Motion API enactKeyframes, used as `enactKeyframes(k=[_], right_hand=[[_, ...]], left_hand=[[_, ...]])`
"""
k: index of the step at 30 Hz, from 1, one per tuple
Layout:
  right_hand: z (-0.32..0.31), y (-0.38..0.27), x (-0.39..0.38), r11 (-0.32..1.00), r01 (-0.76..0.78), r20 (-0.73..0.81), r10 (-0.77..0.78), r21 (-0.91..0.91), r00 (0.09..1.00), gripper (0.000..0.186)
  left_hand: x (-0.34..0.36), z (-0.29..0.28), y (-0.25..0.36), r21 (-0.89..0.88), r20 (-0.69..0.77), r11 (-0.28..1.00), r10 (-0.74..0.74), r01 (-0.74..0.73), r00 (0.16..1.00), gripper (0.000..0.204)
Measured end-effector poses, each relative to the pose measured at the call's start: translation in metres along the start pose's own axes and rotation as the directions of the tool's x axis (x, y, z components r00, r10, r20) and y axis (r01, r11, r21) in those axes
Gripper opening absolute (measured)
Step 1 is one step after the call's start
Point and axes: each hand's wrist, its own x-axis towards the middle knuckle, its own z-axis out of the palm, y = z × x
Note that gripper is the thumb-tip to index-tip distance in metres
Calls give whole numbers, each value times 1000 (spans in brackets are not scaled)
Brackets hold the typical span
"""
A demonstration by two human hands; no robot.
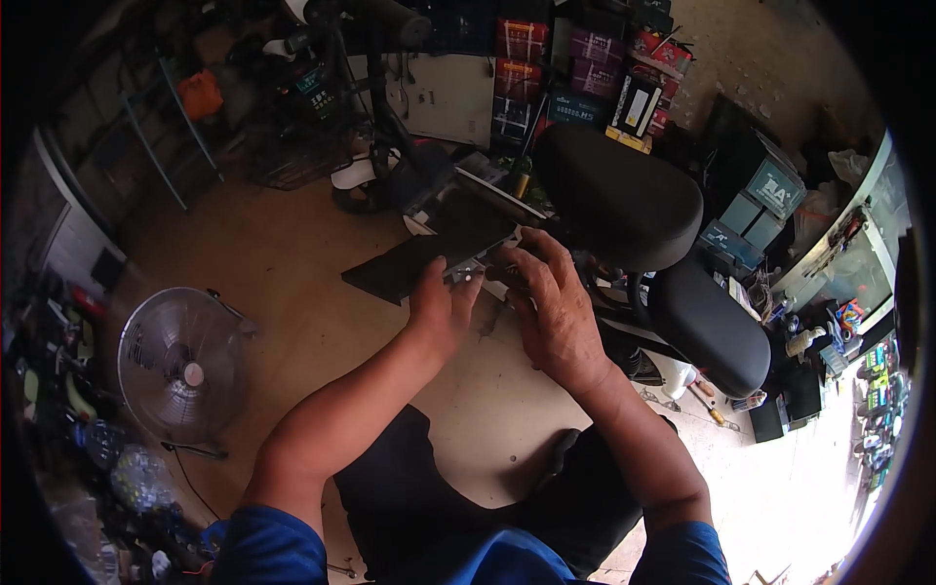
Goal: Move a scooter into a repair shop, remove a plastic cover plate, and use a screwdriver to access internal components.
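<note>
A flat black panel [390, 268] stands out to the left from the middle of an electric scooter, tilted above the floor. My left hand [444, 312] is closed on its near edge, thumb over the upper side. Beside those fingers shows a small metal piece with bright spots, perhaps a hinge or bracket. My right hand [564, 327] is curled at the panel's right end, fingers bent and pressed together; what they hold is hidden. Just right of this hand are the scooter's black front seat [624, 200] and lower rear seat [710, 317].
A round floor fan [180, 363] stands at the left, its cable trailing on the floor. A yellow-handled screwdriver [715, 413] lies at the lower right. Stacked cartons [521, 73] line the back, with teal battery boxes [777, 187] at the right. Clutter fills the lower left.
</note>
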Motion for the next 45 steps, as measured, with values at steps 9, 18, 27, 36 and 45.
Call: enactKeyframes(k=[9,18,27,36,45], right_hand=[[5,21,-3,982,105,5,-105,-158,994,36],[-9,-1,-1,997,-8,158,21,-83,987,48],[-14,5,-1,996,11,185,6,-89,983,42],[-12,3,-1,998,-4,188,16,-62,982,41],[-12,4,1,998,-31,96,36,-53,995,35]], left_hand=[[7,-2,4,-96,-61,995,-21,15,998,31],[10,-6,-4,-133,-13,989,-68,66,998,35],[10,-7,-2,-122,2,990,-68,67,998,32],[13,-11,-1,-114,-39,991,-76,71,996,32],[11,-10,-6,-138,-19,985,-110,107,994,32]])
